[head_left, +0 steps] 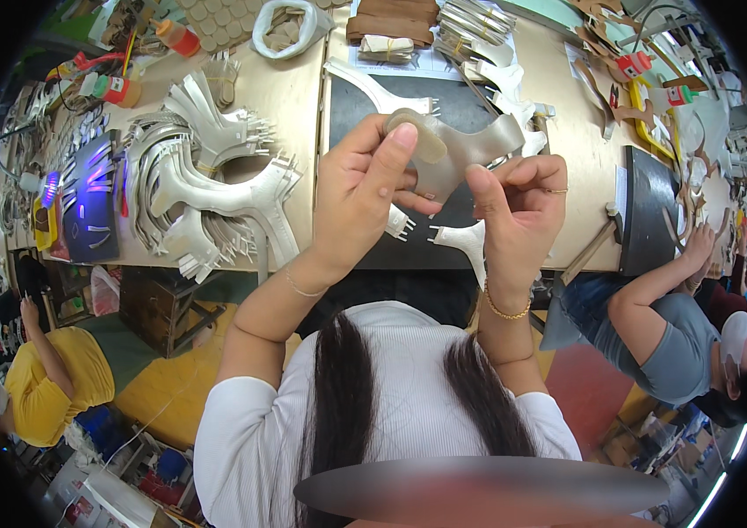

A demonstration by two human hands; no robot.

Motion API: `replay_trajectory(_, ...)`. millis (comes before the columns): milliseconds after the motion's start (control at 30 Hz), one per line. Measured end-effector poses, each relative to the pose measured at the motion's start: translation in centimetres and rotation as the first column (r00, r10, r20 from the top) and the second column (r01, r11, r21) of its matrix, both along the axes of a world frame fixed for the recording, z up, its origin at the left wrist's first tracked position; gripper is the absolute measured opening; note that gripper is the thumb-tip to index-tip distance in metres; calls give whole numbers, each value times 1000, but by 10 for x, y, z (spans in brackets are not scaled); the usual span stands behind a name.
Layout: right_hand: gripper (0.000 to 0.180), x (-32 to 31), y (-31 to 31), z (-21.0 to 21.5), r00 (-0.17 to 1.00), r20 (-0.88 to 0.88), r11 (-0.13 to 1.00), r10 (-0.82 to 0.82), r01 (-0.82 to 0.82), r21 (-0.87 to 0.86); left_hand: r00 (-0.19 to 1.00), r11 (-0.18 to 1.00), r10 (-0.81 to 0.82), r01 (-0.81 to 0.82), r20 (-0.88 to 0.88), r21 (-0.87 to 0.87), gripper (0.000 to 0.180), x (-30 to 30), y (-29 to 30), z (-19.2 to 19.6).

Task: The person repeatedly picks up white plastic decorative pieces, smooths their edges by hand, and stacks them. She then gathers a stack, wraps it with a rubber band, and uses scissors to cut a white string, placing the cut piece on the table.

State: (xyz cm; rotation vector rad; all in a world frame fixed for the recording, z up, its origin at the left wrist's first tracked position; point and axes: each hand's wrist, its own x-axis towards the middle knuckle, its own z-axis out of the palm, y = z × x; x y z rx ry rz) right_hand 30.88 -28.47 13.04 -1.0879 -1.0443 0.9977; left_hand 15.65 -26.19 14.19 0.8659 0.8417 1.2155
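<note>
My left hand (360,189), raised over the black mat (373,253), pinches a beige rounded pad (428,145) between thumb and fingers. Behind and beside the pad is a curved silver-grey leather strap piece (488,141), which the same hand appears to hold too. To its right, my right hand (523,207) has its fingers curled and the thumb close to the piece's lower edge; what it pinches, if anything, is hidden. Below the hands, a silver piece with narrow slit ends (461,238) lies on the mat. Another silver strap piece (378,92) rests on the mat's far part.
Stacked silver strap pieces (224,201) cover the table at left. A white bag of beige pads (290,35) and brown strap bundles (391,19) are at the back. Glue bottles (117,91) stand far left. A hammer (598,238) lies at right, near a co-worker (664,334).
</note>
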Motion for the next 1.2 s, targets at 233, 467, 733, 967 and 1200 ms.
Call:
replay_trajectory(233,37,-11,-3,-21,908,-387,976,159,-205,-79,999,1000,-30,30,15,-8,34,-1,-1,2)
replay_trajectory(467,38,-23,9,-10,904,-385,972,186,-226,-62,999,1000,-21,22,26,-23,34,-4,-4,1)
replay_trajectory(733,40,-30,10,-5,935,-316,980,161,-189,-57,999,1000,-19,19,29,-4,34,-4,-8,-2)
replay_trajectory(967,38,-31,10,-4,941,-293,980,169,-192,-51,998,1000,-16,16,62,2,32,-6,-9,-1)
replay_trajectory(1200,37,-30,10,-4,939,-296,979,173,-197,-53,999,1000,24,-24,44,2,30,-3,-10,-4)
